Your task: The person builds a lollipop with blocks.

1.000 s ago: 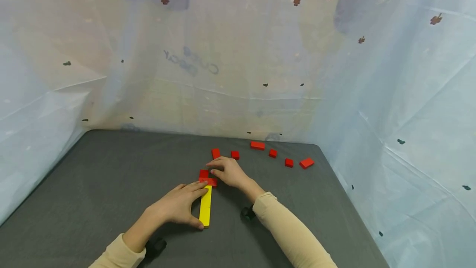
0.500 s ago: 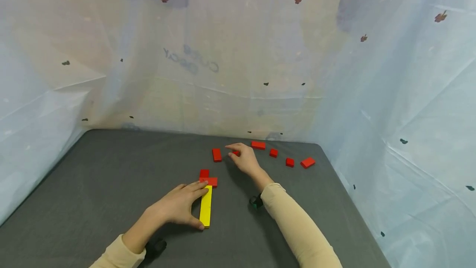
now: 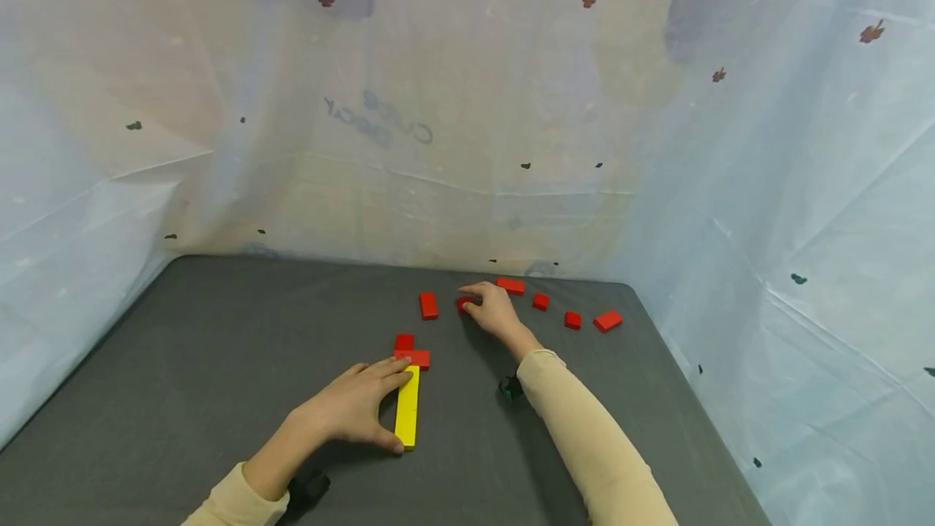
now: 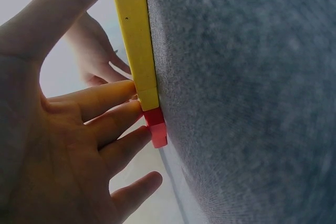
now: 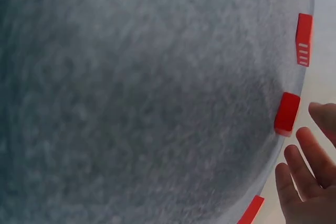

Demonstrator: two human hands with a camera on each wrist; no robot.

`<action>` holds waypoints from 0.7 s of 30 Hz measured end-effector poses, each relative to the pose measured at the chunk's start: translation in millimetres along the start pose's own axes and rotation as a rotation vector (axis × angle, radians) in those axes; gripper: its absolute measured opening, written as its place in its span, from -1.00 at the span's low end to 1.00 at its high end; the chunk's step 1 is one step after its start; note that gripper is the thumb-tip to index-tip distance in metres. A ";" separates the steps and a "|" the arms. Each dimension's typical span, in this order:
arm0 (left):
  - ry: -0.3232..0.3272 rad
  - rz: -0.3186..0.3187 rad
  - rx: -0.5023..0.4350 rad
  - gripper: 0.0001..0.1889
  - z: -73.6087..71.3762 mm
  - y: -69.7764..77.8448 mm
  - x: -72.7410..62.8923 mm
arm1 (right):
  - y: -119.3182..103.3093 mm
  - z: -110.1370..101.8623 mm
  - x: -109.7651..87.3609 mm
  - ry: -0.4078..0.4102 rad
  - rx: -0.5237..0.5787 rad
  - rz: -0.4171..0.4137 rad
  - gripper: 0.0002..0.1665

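In the head view, the yellow bar lay just left of the lower centre of the frame, its far end against a crosswise red block, with a small red block set just above that. The left hand rested open along the bar's left side, thumb at the bottom end, fingers extended and reaching the crosswise red block. Above the centre, the right hand was open too, thumb and fingers apart around a red cube; since the hand partly covered it, contact was hard to judge. An upright red block lay left of that cube, and four more red pieces trailed rightward across the grey table toward its upper right corner. A pale patterned curtain filled the top of the frame.
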State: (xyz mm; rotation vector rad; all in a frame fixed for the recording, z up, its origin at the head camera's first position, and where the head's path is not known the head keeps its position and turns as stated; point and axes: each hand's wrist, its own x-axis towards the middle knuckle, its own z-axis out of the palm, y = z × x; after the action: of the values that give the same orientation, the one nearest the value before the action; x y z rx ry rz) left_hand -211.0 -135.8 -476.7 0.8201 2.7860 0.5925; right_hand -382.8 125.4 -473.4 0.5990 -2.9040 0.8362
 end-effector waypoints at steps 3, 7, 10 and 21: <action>-0.001 -0.004 -0.002 0.14 0.0 0.1 0.3 | 3.0 -0.4 0.4 -0.030 -0.028 0.001 -0.57; -0.002 -0.006 -0.003 0.14 0.4 -0.2 0.6 | 6.0 -0.2 -0.3 -0.041 -0.038 -0.012 -0.59; -0.001 -0.004 -0.002 0.14 1.0 -0.6 0.8 | 7.7 0.7 -1.1 -0.041 -0.047 -0.015 -0.61; 0.001 -0.007 -0.011 0.14 2.1 -1.3 0.7 | 8.5 2.8 -3.0 -0.039 -0.070 -0.003 -0.64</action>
State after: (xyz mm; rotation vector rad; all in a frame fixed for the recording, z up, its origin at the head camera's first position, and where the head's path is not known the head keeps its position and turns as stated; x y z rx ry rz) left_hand -211.7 -135.7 -479.2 0.8072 2.7826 0.6069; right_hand -383.2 131.6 -480.5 0.6209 -2.9524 0.7274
